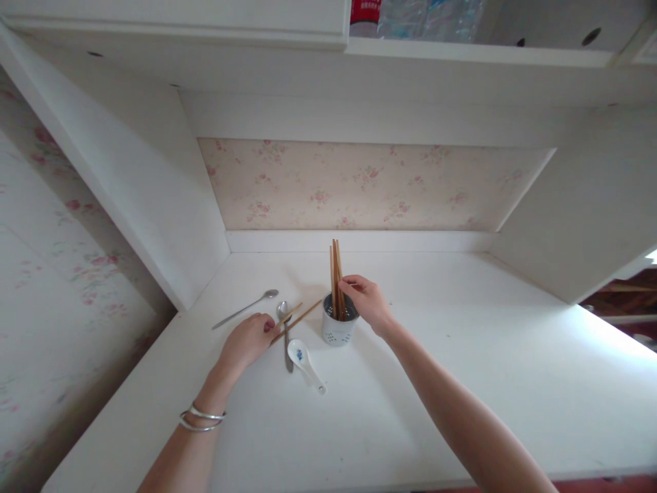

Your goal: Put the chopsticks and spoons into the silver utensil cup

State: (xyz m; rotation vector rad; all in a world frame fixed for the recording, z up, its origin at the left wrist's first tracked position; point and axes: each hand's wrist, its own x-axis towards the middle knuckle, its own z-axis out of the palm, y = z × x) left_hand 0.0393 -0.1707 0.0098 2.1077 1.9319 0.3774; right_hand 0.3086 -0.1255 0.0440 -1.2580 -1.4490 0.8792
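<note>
A small white perforated utensil holder [337, 331] stands on the white desk [462, 356] with several wooden chopsticks [335, 274] upright in it. My right hand [367, 302] is pinched on those chopsticks just above the holder's rim. My left hand [250, 339] rests on the desk, its fingers closed on the near ends of two loose chopsticks [304, 315] that lie slanting toward the holder. Beside them lie a metal spoon [284, 320] and a white ceramic spoon with a blue mark [304, 362].
A second metal spoon [246, 309] lies farther left on the desk. White side panels close in the desk at left and right, floral wallpaper [359, 185] backs it, and a shelf [462, 51] with packaged items hangs overhead.
</note>
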